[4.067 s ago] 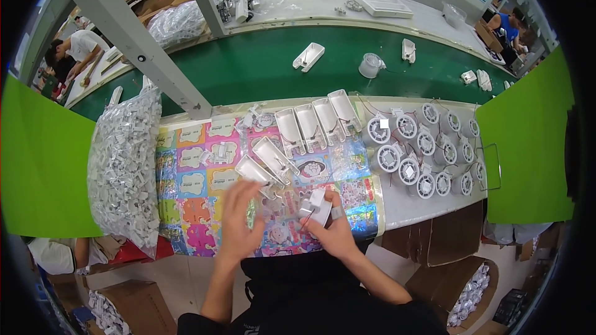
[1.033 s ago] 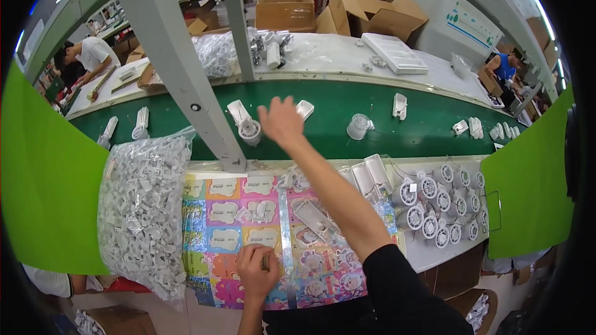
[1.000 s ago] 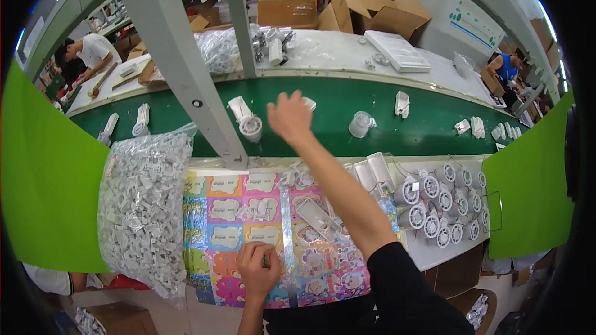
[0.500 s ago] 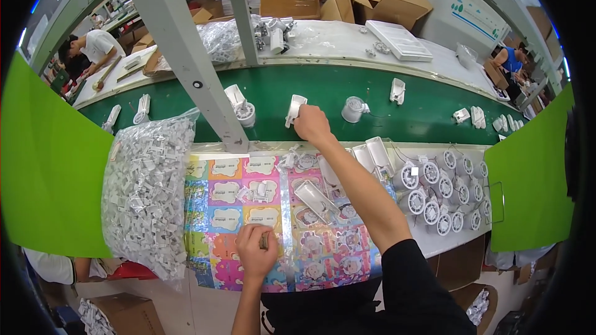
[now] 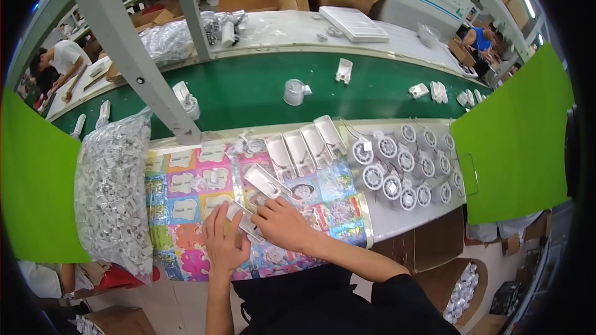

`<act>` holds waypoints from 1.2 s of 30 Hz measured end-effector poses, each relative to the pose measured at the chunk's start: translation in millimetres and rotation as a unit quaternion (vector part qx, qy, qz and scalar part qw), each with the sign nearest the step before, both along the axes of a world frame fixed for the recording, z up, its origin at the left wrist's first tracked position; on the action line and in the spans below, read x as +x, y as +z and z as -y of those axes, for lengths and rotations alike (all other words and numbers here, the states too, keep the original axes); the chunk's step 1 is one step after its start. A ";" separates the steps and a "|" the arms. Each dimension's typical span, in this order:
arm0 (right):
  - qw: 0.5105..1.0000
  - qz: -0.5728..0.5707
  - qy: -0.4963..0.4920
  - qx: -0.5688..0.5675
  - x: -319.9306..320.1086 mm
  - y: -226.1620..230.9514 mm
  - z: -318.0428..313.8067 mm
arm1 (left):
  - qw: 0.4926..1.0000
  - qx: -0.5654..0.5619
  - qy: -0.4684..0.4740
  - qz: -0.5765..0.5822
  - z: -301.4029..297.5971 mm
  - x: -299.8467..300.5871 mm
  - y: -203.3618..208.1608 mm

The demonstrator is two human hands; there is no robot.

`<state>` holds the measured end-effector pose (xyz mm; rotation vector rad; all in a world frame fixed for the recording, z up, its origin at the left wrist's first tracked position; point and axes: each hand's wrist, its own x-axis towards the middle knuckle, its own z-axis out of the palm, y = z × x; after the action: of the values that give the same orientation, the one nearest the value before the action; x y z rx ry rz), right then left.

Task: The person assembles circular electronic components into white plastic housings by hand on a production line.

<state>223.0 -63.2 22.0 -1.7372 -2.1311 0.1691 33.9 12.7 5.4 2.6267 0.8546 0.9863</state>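
A white plastic housing (image 5: 244, 218) lies low over the colourful printed mat, between my two hands. My right hand (image 5: 282, 224) is closed on its right end, with bent fingers. At its left end, my left hand (image 5: 225, 239) has its fingers against the housing, and its thumb sits lower and apart. Just beyond them lies another open, trough-shaped white housing (image 5: 266, 181). Several more white housings (image 5: 302, 151) stand in a slanted row at the mat's far edge. Small white plastic pieces (image 5: 205, 181) rest on the mat to the left.
A clear bag of small white parts (image 5: 115, 195) stands at the left. Round white motor units (image 5: 391, 185) with wires fill the right side. Across the back runs a green conveyor belt (image 5: 248, 87) carrying white parts. A grey post (image 5: 133, 68) rises at the left; green panels (image 5: 515, 142) flank the bench.
My right hand has drawn back from the belt to the mat with the white housing. My left hand has shifted against it; the small brownish thing in it no longer shows. The view has swung right.
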 end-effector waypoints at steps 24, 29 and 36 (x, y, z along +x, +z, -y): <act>0.962 -0.049 -0.269 0.014 80.0 47.6 131.0 | 0.979 -0.104 -0.103 -0.144 24.2 43.3 41.0; 0.982 0.035 -0.188 0.001 57.6 45.4 142.2 | 0.963 -0.137 -0.133 -0.191 30.6 55.1 52.1; 0.976 -0.060 -0.202 -0.056 56.6 35.8 148.7 | 0.945 -0.185 -0.155 -0.219 26.8 57.1 59.9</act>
<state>279.7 -212.0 57.8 -2.1254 -1.6702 0.2775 90.9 -14.1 65.3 2.5591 0.6000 0.1393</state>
